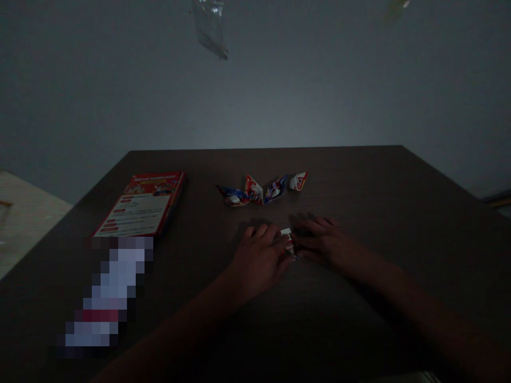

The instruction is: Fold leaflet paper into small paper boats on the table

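Low over the middle of the table, a small piece of folded printed paper (286,232), white with red and dark marks, lies between my two hands. My left hand (257,260) grips its left side, with the thumb at the near edge and the fingers curled over the far side. From the right, my right hand (325,241) pinches the other side with its fingertips. Most of the paper is hidden under the fingers. Beyond my hands stand several folded paper pieces: a blue one (235,197), a red one (254,189), another blue one (275,189) and a white-red one (298,181).
A red and white printed book or pad (138,207) lies at the left of the dark table (199,165). Nearer me is a pixelated, pale strip-like object (112,292). A wall (319,96) rises behind the table, with a clear plastic bag (211,26) high up.
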### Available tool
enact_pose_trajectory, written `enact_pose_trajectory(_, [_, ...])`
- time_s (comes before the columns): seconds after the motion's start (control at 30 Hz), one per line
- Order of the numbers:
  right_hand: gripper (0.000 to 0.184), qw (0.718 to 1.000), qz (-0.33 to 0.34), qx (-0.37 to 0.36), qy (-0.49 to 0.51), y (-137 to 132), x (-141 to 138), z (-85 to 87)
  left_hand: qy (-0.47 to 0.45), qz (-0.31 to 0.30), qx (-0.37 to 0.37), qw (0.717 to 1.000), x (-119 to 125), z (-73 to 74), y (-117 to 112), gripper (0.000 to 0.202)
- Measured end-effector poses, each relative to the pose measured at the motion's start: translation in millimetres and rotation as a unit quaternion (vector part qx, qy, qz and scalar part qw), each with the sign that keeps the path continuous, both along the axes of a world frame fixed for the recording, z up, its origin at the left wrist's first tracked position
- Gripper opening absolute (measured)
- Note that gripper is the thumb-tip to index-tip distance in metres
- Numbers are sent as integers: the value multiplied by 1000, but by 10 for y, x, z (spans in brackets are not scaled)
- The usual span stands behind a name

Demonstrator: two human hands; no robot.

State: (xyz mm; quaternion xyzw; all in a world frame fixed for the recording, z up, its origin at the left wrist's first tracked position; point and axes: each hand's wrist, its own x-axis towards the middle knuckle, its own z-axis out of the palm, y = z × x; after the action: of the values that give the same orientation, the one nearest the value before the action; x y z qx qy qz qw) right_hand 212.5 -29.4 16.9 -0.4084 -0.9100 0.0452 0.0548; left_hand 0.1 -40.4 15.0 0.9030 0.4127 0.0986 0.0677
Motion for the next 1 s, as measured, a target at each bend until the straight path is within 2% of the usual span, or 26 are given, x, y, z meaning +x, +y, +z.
enact_pose_trajectory(0.2, [24, 999, 4, -27, 33, 19, 32, -3, -15, -42, -41, 998, -121, 9, 117, 37])
enact_pose_trajectory(0.33, [24, 996, -35, -26, 84, 20, -19, -83, -15, -72, -68, 995, -194, 21, 187, 42])
enact_pose_trajectory(0.47, [26, 993, -73, -2, 90, -23, -118, -125, -14, -87, -84, 993, -220, 23, 227, 43])
enact_pose_trajectory(0.67, [41, 992, -106, 41, 50, -107, -288, -55, -17, -102, -91, 990, -233, 6, 260, 52])
enact_pose_trajectory(0.83, [56, 986, -152, 55, 26, -139, -425, -52, -23, -107, -77, 991, -213, 1, 248, 72])
enact_pose_trajectory(1.0, [62, 981, -182, 72, 12, -155, -508, -56, -17, -97, -53, 994, -173, 11, 204, 79])
